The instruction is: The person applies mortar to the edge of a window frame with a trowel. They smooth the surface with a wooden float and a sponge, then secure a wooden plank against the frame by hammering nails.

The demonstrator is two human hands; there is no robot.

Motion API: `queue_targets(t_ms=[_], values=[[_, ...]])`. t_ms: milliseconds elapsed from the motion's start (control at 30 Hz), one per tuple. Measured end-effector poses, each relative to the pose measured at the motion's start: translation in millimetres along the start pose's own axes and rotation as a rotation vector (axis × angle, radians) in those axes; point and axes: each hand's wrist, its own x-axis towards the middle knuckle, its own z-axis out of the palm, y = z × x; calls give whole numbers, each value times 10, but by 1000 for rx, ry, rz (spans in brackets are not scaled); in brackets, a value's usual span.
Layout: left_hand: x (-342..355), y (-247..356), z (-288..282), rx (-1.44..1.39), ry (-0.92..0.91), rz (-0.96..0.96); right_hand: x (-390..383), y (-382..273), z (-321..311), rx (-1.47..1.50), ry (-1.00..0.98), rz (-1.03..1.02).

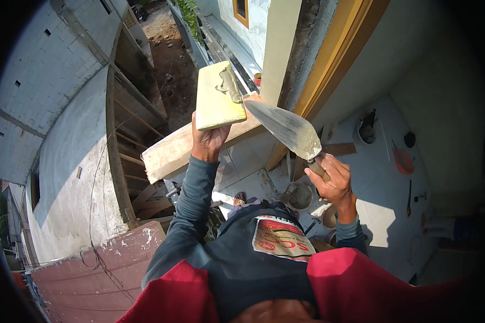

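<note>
Palm up, my left hand (207, 142) is closed under a yellow rectangular plastering float (212, 105), holding it raised; its underside and grip are hidden. A patch of wet grey mortar (230, 85) clings near the float's right edge. My right hand (334, 182) grips the handle of a pointed trowel (283, 128). The blade slants up and left, its tip close to the float's right side, and pale mortar coats the wide end near the handle. Whether the tip touches the float I cannot tell.
Below the float runs a wooden plank (170, 157), near a yellow-brown door frame (337, 54). Buckets (299, 195) stand on the tiled floor near my feet. Farther right are another bucket (367, 132) and an orange dustpan-like item (403, 160). A drop with bare soil (172, 75) lies ahead left.
</note>
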Motion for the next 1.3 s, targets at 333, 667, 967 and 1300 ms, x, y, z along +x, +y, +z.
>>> queue_targets(t_ms=[333, 667, 967, 1300], values=[[-196, -448, 98, 232, -47, -59, 361, -31, -600, -301, -76, -253], [-363, -210, 221, 909, 3, -240, 519, -5, -781, -418, 100, -339], [-468, 34, 451, 943, 73, 20, 411, 38, -699, -436, 272, -162], [-804, 598, 14, 1045, 262, 125, -75, 17, -216, -277, 114, 340]])
